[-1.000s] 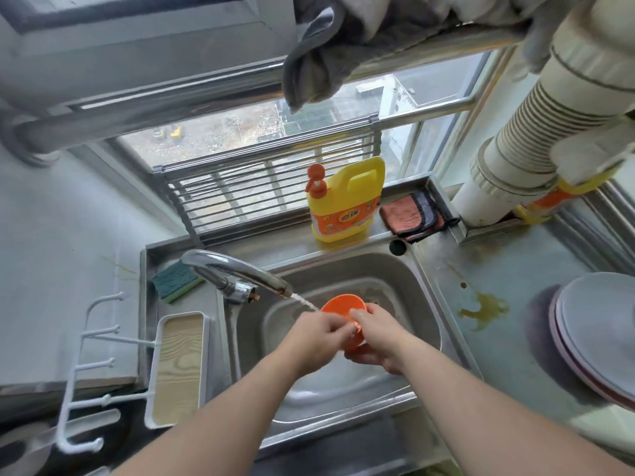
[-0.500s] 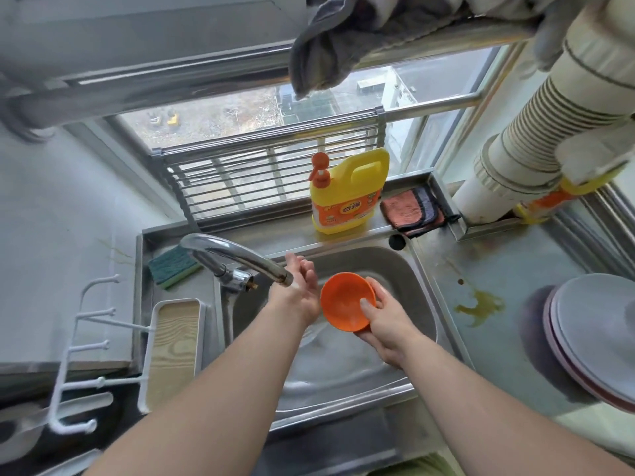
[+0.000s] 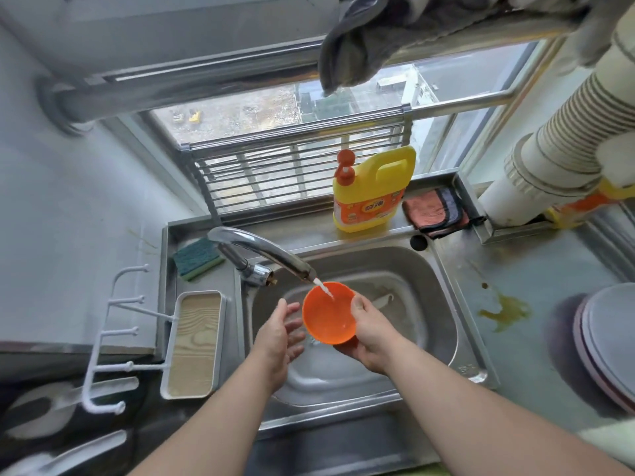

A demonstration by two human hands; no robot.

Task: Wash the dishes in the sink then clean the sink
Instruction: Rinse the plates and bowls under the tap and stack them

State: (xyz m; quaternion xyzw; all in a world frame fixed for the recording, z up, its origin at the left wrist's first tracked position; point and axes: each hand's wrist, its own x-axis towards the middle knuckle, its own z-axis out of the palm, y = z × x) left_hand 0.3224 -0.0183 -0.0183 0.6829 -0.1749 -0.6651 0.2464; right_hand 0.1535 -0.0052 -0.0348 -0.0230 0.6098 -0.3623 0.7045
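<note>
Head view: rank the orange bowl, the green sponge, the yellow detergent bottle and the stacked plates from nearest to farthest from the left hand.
1. Orange bowl, just right of the left hand, under the tap stream.
2. Green sponge, on the ledge behind and left.
3. Yellow detergent bottle, back ledge by the window.
4. Stacked plates, far right on the counter.

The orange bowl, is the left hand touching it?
Apart. The head view shows sink between the open left hand and the orange bowl; the right hand holds it.

Stainless steel counter (image 3: 536, 324) around sink basin: yellow detergent jug (image 3: 372, 190) behind basin, green sponge (image 3: 196, 258) left-rear, folded orange-grey cloth (image 3: 434, 211) right-rear, stacked plates (image 3: 608, 341) right.
</note>
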